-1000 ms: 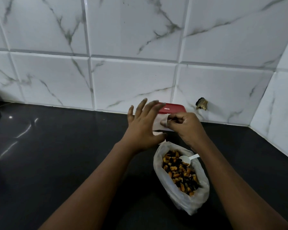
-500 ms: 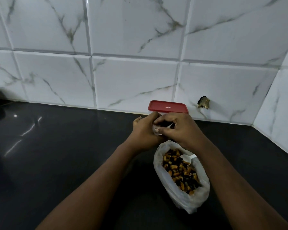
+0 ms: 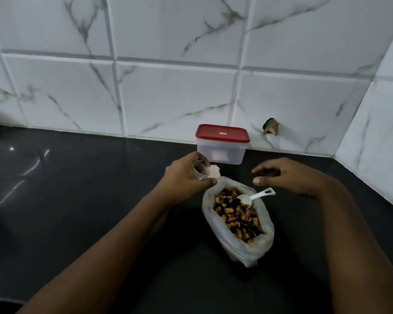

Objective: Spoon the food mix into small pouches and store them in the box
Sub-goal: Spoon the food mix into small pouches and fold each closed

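On the black worktop (image 3: 89,200), a left hand (image 3: 184,177) grips a small clear pouch (image 3: 200,169), apparently open-mouthed; the nearer right hand (image 3: 284,175), fingers (image 3: 262,171) loosely spread, hovers beside the white plastic spoon (image 3: 254,197), whose handle points toward it from the translucent food-mix bag (image 3: 241,248).

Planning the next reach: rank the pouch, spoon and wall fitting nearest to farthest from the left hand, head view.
1. Pouch, held in the left hand.
2. Spoon, to its right, in the food bag.
3. Wall fitting, farthest, back right.
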Demonstrator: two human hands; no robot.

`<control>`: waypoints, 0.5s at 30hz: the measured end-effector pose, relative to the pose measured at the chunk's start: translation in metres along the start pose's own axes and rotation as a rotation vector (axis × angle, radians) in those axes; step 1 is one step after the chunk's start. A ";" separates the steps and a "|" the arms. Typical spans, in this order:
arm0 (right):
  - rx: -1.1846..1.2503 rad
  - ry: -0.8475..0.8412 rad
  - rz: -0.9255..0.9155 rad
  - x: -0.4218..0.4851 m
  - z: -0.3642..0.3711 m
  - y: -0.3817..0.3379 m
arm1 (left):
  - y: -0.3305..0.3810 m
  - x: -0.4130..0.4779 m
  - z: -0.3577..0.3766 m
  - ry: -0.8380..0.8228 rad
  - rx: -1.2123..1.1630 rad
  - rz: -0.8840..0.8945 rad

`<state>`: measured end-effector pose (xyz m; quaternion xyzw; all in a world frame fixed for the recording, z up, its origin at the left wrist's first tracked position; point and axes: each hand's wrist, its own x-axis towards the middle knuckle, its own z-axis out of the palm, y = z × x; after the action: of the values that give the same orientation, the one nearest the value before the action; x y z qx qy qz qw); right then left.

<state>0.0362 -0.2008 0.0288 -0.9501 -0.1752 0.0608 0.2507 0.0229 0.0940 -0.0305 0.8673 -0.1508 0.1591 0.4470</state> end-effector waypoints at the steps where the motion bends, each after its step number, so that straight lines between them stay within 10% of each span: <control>1: 0.002 -0.065 0.028 0.001 0.000 0.003 | -0.003 -0.003 0.002 0.005 -0.016 -0.013; 15: 0.591 -0.086 0.141 -0.001 0.004 0.019 | -0.002 -0.008 0.016 -0.089 -0.141 0.007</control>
<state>0.0400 -0.2151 0.0155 -0.8425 -0.0943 0.1663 0.5037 0.0186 0.0830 -0.0437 0.8394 -0.1842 0.1110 0.4992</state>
